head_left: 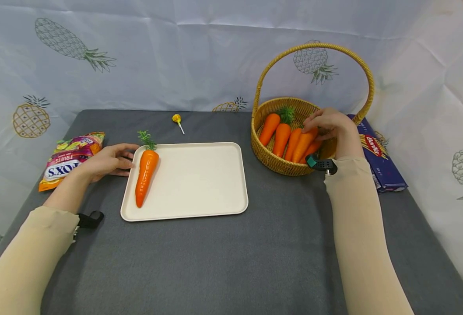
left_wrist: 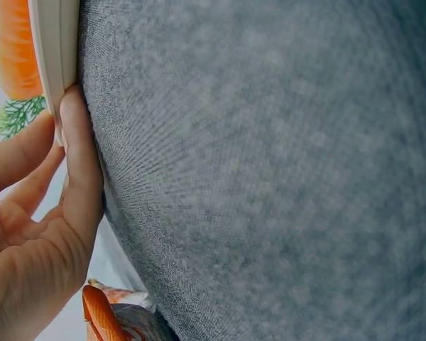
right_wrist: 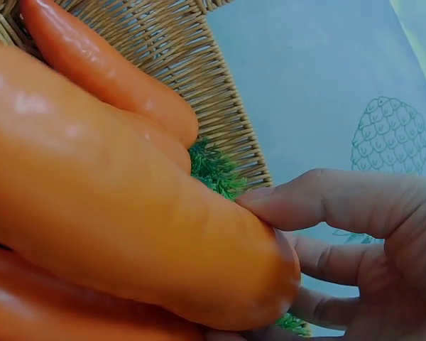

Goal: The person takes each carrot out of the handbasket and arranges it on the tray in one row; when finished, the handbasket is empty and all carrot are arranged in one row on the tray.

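A cream tray (head_left: 192,179) lies on the table with one orange carrot (head_left: 146,177) near its left side, green top pointing away. My left hand (head_left: 111,162) pinches the tray's left rim; in the left wrist view, fingers of the left hand (left_wrist: 46,206) sit on both sides of the edge. To the right, a wicker basket (head_left: 268,162) holds several carrots. Inside it my right hand (head_left: 327,124) grips the thick end of a carrot (head_left: 304,144). Up close in the right wrist view, thumb and fingers surround that carrot's (right_wrist: 149,213) end, partly hiding its leaves.
A bag of Fox's fruit sweets (head_left: 71,159) lies left of the tray. Behind the tray is a yellow lollipop (head_left: 177,121). A blue Barilla box (head_left: 385,162) lies right of the basket, whose tall handle (head_left: 318,45) arches above it. Patterned cloth hangs behind the table.
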Demonstrator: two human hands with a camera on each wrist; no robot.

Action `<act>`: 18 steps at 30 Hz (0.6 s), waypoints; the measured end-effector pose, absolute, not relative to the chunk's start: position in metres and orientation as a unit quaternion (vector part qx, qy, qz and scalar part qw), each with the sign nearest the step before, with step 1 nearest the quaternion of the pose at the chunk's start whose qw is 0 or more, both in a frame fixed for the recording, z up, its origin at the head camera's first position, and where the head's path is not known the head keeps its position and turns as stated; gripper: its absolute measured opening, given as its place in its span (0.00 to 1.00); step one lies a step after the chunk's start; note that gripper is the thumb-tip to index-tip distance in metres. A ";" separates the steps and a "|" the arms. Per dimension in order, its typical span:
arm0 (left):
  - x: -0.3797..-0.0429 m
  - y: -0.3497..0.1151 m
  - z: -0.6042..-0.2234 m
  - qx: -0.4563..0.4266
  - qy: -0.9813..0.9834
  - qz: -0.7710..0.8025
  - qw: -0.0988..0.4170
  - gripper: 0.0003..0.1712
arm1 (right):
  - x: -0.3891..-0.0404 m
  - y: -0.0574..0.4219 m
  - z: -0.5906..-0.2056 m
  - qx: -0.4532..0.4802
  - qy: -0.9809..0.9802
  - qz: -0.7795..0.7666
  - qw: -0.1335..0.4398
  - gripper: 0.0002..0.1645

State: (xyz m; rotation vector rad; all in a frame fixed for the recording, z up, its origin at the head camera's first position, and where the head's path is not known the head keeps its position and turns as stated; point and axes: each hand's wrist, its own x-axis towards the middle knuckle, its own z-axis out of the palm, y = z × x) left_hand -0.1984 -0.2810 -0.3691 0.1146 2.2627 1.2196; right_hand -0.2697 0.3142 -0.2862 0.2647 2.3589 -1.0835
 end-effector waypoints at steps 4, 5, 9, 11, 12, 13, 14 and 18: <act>-0.199 -0.282 -0.369 0.043 0.843 0.456 0.283 0.37 | -0.270 0.313 -0.287 0.099 0.873 -0.404 0.256 0.37; -0.199 -0.282 -0.370 0.043 0.843 0.456 0.283 0.36 | -0.270 0.313 -0.287 0.099 0.873 -0.404 0.254 0.37; -0.200 -0.283 -0.372 0.043 0.843 0.455 0.284 0.36 | -0.269 0.313 -0.286 0.098 0.873 -0.410 0.246 0.32; -0.200 -0.284 -0.372 0.043 0.844 0.453 0.283 0.37 | -0.270 0.315 -0.285 0.096 0.872 -0.414 0.241 0.26; -0.201 -0.284 -0.372 0.043 0.844 0.453 0.283 0.37 | -0.270 0.315 -0.285 0.097 0.873 -0.415 0.237 0.24; -0.201 -0.284 -0.373 0.042 0.845 0.452 0.283 0.37 | -0.270 0.315 -0.285 0.097 0.873 -0.415 0.236 0.22; -0.201 -0.284 -0.373 0.042 0.845 0.452 0.283 0.37 | -0.270 0.315 -0.285 0.097 0.874 -0.414 0.233 0.22; -0.201 -0.284 -0.373 0.043 0.846 0.450 0.283 0.37 | -0.270 0.314 -0.283 0.090 0.878 -0.414 0.224 0.26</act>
